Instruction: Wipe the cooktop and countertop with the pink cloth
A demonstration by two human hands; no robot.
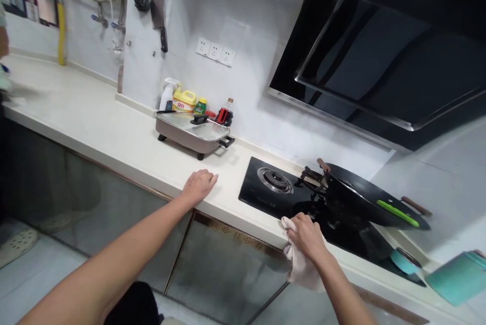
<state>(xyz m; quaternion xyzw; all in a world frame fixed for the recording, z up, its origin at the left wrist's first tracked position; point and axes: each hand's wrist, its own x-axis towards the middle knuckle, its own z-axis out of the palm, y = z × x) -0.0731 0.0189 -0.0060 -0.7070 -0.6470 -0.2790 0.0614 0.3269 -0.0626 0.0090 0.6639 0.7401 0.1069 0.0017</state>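
Note:
My left hand (199, 186) rests on the pale countertop (125, 145) near its front edge, thumb apart from the lightly bent fingers, holding nothing. My right hand (307, 234) is closed on a light cloth (304, 270), which hangs down over the counter's front edge. That hand is at the front edge of the black gas stove (261, 193). A bare burner (276, 181) shows on the stove's left side. On its right side a large black wok (364, 191) stands tilted, with a green-handled utensil (398, 213) lying in it.
An electric pan (190, 135) with a glass lid stands before several bottles, including a yellow jug (184, 101). Above the stove juts a black range hood (364, 56). A teal bowl (405, 261) and teal container (457, 277) sit right. A cleaver (157, 8) hangs on the wall; another person is far left.

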